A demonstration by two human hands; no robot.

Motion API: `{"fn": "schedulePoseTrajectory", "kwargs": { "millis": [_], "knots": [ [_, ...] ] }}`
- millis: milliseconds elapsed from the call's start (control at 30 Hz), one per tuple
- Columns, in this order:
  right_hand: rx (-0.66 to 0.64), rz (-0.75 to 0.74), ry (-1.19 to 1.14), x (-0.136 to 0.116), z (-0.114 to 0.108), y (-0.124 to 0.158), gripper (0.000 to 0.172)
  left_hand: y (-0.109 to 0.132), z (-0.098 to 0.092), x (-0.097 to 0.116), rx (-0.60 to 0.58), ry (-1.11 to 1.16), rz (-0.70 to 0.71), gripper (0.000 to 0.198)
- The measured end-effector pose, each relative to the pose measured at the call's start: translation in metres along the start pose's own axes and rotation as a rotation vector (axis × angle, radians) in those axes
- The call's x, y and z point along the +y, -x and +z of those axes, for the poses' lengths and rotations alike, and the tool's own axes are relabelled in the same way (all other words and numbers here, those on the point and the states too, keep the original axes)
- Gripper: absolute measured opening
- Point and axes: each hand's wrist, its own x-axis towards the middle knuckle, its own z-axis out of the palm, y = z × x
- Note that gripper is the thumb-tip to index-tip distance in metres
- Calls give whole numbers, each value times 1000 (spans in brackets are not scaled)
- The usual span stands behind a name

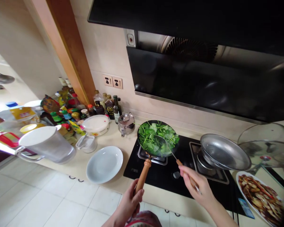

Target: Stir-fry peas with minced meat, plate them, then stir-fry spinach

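Observation:
Leafy greens [149, 134] fill a dark wok [141, 126] on the left burner. My left hand [130, 200] is wrapped round the wok's wooden handle [144, 173]. In my right hand [197, 186] is the wooden grip of a metal spatula [170, 149], whose head rests among the leaves and is partly hidden by them. An empty white plate [104, 164] lies on the counter left of the stove. On the right burner sits a shallow steel pan [223, 151], tilted slightly.
Bottles [110, 107], a lidded steel pot [126, 124], a white-lidded container [96, 124] and a pitcher [47, 143] stand at left. At right are glass lids [262, 132] and a plate of cooked food [260, 197]. A black range hood [191, 85] hangs above the stove.

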Motion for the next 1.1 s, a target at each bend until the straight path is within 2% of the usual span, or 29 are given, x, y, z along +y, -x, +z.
{"fn": "schedulePoseTrajectory", "kwargs": {
  "millis": [133, 300, 467, 533, 667, 733, 833, 933, 1033, 1100],
  "knots": [
    [155, 96, -60, 5, 6, -10, 23, -1, 0, -1, -1, -2, -3, 89],
    [-10, 9, -35, -14, 1, 3, 28, -4, 1, -5, 8, 5, -17, 95],
    [113, 69, -36, -9, -1, -6, 22, -1, 2, -4, -15, -19, -1, 91],
    [149, 95, -53, -7, -8, -13, 21, -2, 1, -4, -9, -33, -4, 93],
    [193, -16, 15, -10, -26, -32, 28, -3, 0, -6, -5, -28, -7, 93],
    [204, -89, 93, -8, -22, -46, 29, -2, -1, -5, -16, -25, 8, 90],
    [172, -99, 153, 0, -1, -57, 24, -1, 0, -1, -16, -30, 18, 88],
    [59, -134, 152, 3, 17, -41, 26, -1, 0, 2, -36, -23, 1, 87],
    [-50, -206, 172, 3, 21, -20, 34, 0, 1, 0, -73, -6, -22, 87],
    [-36, -213, 182, 5, 20, -16, 33, 0, -3, -1, -111, 16, -22, 84]
  ]
}}
